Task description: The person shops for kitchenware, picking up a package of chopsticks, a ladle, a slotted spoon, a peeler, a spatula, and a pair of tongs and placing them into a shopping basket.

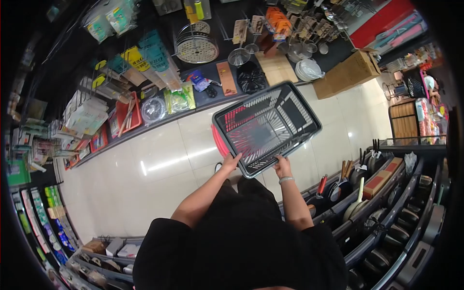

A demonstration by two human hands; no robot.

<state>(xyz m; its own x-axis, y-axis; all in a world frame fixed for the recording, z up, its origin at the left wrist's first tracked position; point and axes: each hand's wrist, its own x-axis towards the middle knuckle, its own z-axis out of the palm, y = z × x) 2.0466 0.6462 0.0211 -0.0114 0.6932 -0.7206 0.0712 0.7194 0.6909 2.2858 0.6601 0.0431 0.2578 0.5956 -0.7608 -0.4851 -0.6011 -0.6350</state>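
A dark grey slotted plastic basket [301,99] hangs tilted in front of me over the tiled floor, and nothing shows inside it. My left hand [232,163] grips its rim at the near left corner. My right hand [282,167], with a band on the wrist, is closed on the near rim further right. Behind the basket's left side a red curved object [219,141] shows, and its red also comes through the slots; most of it is hidden by the basket.
A low display ledge [203,102] runs along the far side, with wooden boards [275,68], white bowls [308,70] and a cardboard box [349,73]. Hanging strainers [239,57] and packaged tools are above. Shelves with pans [355,209] stand close on my right. Light floor tiles [121,186] lie between.
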